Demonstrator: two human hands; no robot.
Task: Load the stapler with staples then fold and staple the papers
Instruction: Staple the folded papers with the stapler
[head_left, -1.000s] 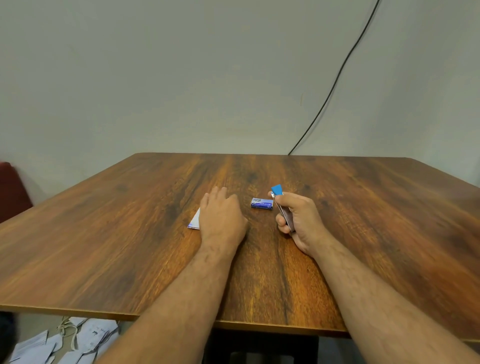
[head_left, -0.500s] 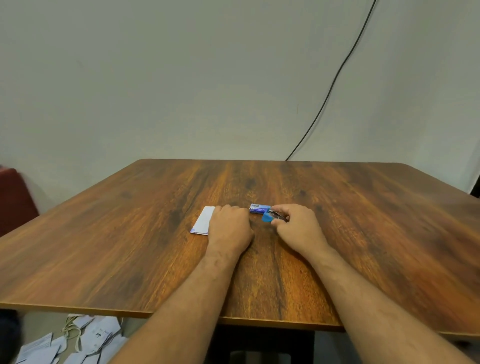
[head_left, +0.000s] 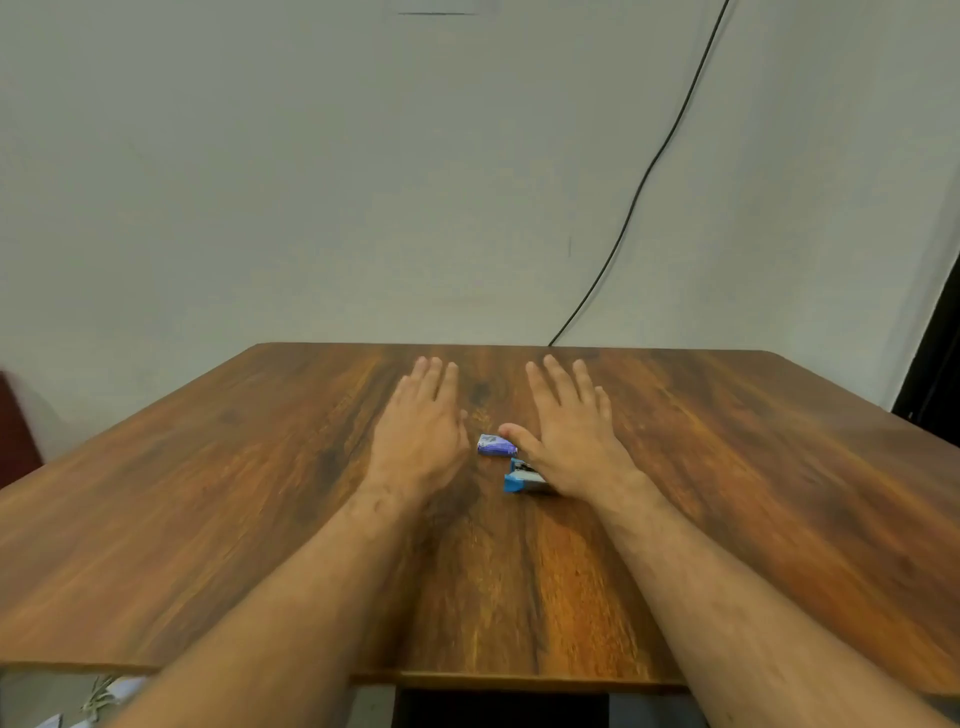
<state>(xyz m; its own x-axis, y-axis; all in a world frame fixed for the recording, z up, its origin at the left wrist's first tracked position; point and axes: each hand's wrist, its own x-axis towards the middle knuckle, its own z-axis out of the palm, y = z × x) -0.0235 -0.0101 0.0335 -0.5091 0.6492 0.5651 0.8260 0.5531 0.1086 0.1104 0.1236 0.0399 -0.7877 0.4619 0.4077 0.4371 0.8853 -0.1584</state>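
Both hands are flat on the worktop (head_left: 779, 467) right now, fingers spread, palms down, gripping nothing. The left hand (head_left: 421, 431) and right hand (head_left: 569, 436) sit side by side with a gap between them.

The stapler (head_left: 524, 480), a little blue one, lies in that gap but way closer to the right hand, basically touching the heel of its palm and partly tucked under it. Its long axis runs roughly left-right across the worktop, blue end pointing toward the left hand. Just beyond it sits the staple box (head_left: 496, 446), small and bluish-purple, right off the right thumb. So I'd guess the right hand is the natural one to pick either up, barely has to move.

No paper visible on the worktop; if there's one it could be under the left palm, can't tell.

Surface is dark glossy wood grain, otherwise bare. Plain pale wall (head_left: 311, 182) behind, a black cable (head_left: 644, 176) running down it to the far edge.
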